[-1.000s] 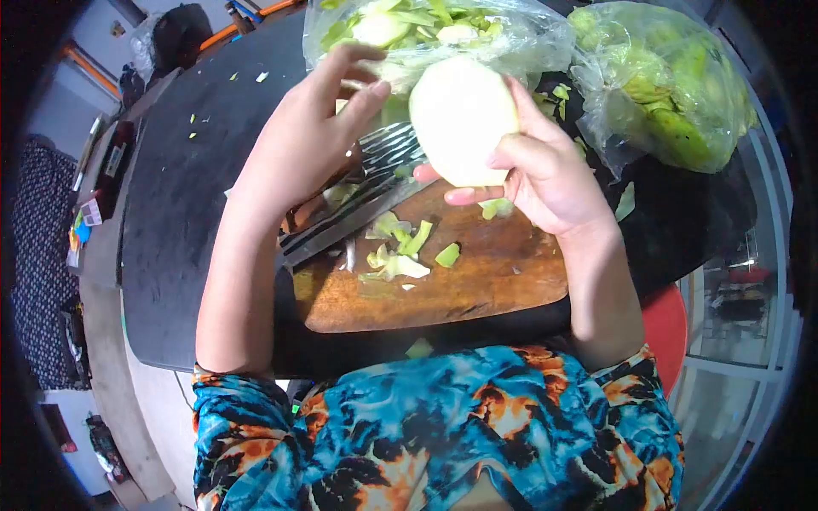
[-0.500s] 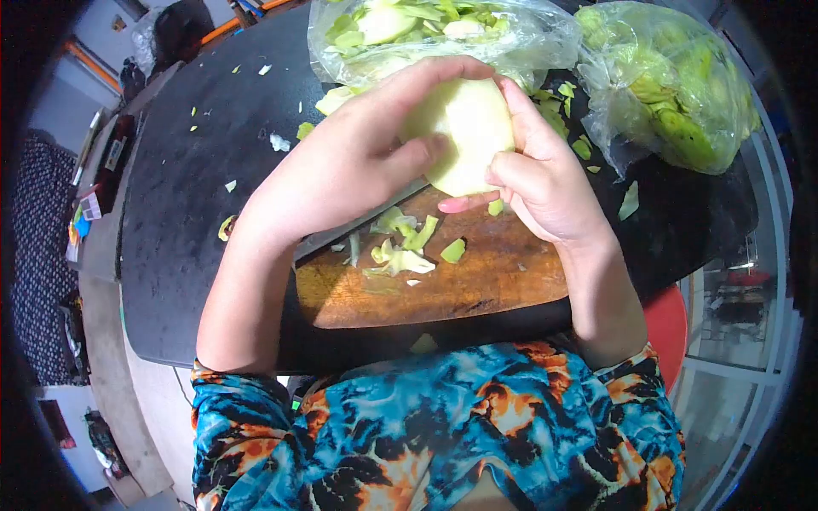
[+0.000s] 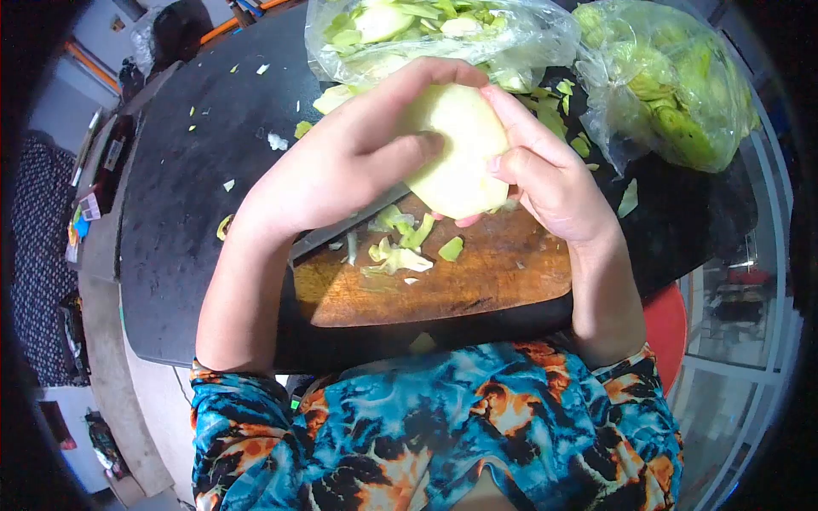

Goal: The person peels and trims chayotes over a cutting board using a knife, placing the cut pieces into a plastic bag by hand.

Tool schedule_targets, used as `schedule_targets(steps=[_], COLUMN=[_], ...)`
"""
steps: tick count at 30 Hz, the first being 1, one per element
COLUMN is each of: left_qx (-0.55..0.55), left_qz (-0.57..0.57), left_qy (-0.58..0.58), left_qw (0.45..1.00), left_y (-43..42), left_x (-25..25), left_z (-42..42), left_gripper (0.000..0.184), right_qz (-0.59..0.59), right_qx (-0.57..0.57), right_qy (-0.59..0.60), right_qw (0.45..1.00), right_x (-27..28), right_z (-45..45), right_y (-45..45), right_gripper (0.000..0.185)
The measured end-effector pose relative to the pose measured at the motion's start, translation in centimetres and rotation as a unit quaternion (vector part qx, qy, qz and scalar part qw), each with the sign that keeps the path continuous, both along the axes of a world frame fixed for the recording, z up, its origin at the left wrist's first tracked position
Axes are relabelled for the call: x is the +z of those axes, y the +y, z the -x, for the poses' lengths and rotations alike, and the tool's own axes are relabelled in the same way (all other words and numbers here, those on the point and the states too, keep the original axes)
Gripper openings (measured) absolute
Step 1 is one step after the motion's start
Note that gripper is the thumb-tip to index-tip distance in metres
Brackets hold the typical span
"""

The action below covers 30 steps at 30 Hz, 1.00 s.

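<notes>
A peeled pale-green vegetable point(image 3: 460, 157), smooth and rounded, is held above the cutting board between both hands. My left hand point(image 3: 362, 162) curves over its top and left side, with the thumb against its face. My right hand point(image 3: 558, 183) grips it from the right, thumb in front and other fingers partly hidden behind and beneath. Under my left hand, a grey knife blade point(image 3: 345, 228) lies along the upper left edge of the wooden cutting board point(image 3: 477, 285); its handle is not visible. Green and whitish peelings point(image 3: 400, 254) are scattered on the board.
A clear plastic bag point(image 3: 532, 43) with peelings and pale pieces lies at the back. Another clear bag point(image 3: 665, 85), full of whole green vegetables, stands at the back right. Small scraps dot the black table point(image 3: 183, 281). A red stool point(image 3: 669, 328) is at the right edge.
The peeled vegetable has turned in my hands and now reaches a little lower, its long side tilting down to the right. My right fingers have shifted behind it.
</notes>
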<state>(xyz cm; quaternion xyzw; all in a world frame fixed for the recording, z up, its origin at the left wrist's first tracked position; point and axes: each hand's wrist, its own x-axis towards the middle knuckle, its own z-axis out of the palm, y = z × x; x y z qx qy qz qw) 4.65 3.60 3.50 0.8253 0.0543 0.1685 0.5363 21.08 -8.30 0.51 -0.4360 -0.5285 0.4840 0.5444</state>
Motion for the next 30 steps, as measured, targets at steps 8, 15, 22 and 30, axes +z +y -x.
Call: schedule_targets(steps=[8, 15, 22, 30], left_qx=[-0.001, -0.013, 0.036, 0.107], left_qz=[-0.076, -0.137, -0.232, -0.229], left_qy=[0.012, -0.027, -0.033, -0.04], left_qw=[0.997, 0.99, 0.971, 0.967], left_y=[-0.6, -0.2, -0.8, -1.7], left_x=[0.9, 0.5, 0.2, -1.1], left_z=[0.3, 0.1, 0.1, -1.3], left_gripper=[0.06, 0.061, 0.062, 0.05], right_qz=[-0.117, -0.127, -0.13, -0.07], right_qx=[-0.024, -0.043, -0.09, -0.197], right_qy=[-0.003, -0.028, -0.069, -0.007], right_qw=[0.993, 0.991, 0.985, 0.978], right_x=[-0.9, -1.4, -1.2, -2.7], right_z=[0.7, 0.7, 1.2, 1.0], right_y=[0.6, 0.6, 1.1, 2.0], right_gripper=[0.058, 0.05, 0.045, 0.027])
